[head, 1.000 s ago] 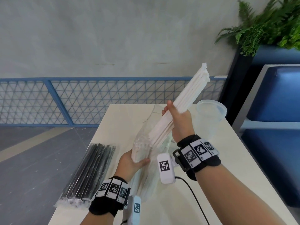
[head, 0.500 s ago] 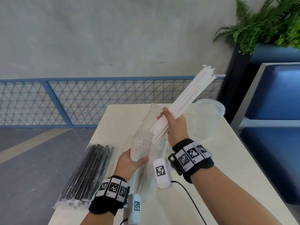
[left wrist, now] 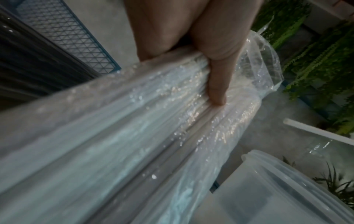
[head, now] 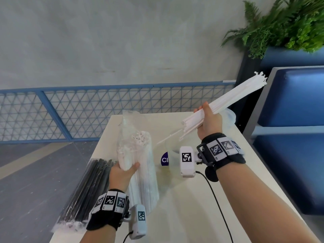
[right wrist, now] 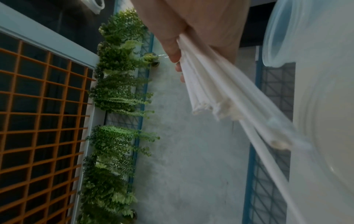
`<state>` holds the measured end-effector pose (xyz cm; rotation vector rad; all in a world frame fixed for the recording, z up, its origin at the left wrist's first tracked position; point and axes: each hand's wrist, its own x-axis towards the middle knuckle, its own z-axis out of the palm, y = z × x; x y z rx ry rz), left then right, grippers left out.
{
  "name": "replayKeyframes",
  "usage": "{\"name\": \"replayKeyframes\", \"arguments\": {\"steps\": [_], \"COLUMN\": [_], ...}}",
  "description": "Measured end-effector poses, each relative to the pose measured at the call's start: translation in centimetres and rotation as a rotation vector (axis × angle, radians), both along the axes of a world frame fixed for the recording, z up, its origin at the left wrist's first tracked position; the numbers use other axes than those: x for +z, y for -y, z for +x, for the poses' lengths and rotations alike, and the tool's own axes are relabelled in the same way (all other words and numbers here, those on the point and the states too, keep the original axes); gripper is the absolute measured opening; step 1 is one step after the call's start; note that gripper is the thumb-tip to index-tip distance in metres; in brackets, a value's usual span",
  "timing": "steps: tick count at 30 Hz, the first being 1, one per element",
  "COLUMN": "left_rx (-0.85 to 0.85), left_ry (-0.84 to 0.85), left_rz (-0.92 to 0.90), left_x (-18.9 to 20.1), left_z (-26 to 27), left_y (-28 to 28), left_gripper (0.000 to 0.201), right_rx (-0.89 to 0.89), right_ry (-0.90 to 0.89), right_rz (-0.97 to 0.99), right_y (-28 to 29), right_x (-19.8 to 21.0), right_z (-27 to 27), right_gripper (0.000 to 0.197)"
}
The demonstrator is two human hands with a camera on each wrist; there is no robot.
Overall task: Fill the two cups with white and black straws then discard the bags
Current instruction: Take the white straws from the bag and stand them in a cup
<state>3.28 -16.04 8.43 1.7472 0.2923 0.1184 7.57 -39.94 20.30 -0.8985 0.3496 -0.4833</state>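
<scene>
Your right hand fingers grip the white straws loosely fanned, so stragglers may miss the cup behind them.

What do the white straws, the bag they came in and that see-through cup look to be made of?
White straws: matte and opaque with ragged-looking ends, probably paper.
Bag: thin clear plastic film that crinkles and glints where the left hand grips it.
Cup: frosted, translucent plastic with a ridged rim.
</scene>
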Motion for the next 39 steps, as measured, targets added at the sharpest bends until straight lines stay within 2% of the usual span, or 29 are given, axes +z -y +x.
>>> {"name": "replayKeyframes", "arguments": {"steps": [6, 10, 15, 20, 23, 25, 27, 28, 30, 33, 36, 39], "left_rx": [-0.031, -0.068, -0.098, -0.094, -0.102, -0.105, -0.107, -0.108, -0.112, -0.109, -0.129, -0.182], "left_ry": [0.034, 0.029, 0.027, 0.018, 0.034, 0.045, 0.057, 0.067, 0.090, 0.108, 0.106, 0.081], "left_rz": [0.016, 0.005, -0.037, -0.060, -0.062, -0.067, -0.075, -0.075, -0.065, -0.083, -0.089, -0.082], "left_x": [0.3, -0.2, -0.1, -0.3, -0.4, -0.3, -0.1, -0.1, -0.1, -0.1, -0.6, -0.9], "left_z": [0.1, 0.1, 0.0, 0.0, 0.0, -0.2, -0.4, -0.4, -0.5, -0.6, -0.9, -1.2], "left_y": [1.0, 1.5, 1.7, 1.5, 1.5, 1.5, 1.4, 1.4, 1.3, 1.1, 0.9, 0.9], "left_gripper": [0.017, 0.016, 0.023, 0.020, 0.021, 0.021, 0.022, 0.022, 0.025, 0.026, 0.028, 0.036], "right_rx": [-0.131, -0.100, -0.005, 0.021, -0.011, -0.113, -0.153, -0.111, 0.039, 0.259, 0.479, 0.531], "right_ry": [-0.047, -0.067, -0.170, -0.233, -0.100, 0.030, 0.201, 0.247, 0.212, -0.020, -0.217, -0.286], "right_rz": [-0.413, -0.638, -0.776, -0.844, -0.850, -1.019, -1.179, -1.221, -1.268, -1.352, -1.345, -1.284], "right_y": [0.8, -0.2, -1.1, -1.5, -1.8, -2.4, -3.5, -4.2, -5.5, -6.6, -7.0, -7.3], "right_x": [-0.8, -2.8, -6.2, -7.3, -6.7, -5.4, -4.2, -3.7, -3.2, -3.4, -3.7, -4.0], "right_z": [1.1, 1.6, 1.3, 1.5, 1.1, 0.3, -0.6, -1.1, -1.8, -2.2, -2.5, -2.5], "right_gripper": [0.019, 0.016, 0.026, 0.028, 0.032, 0.038, 0.032, 0.027, 0.028, 0.046, 0.058, 0.065]}}
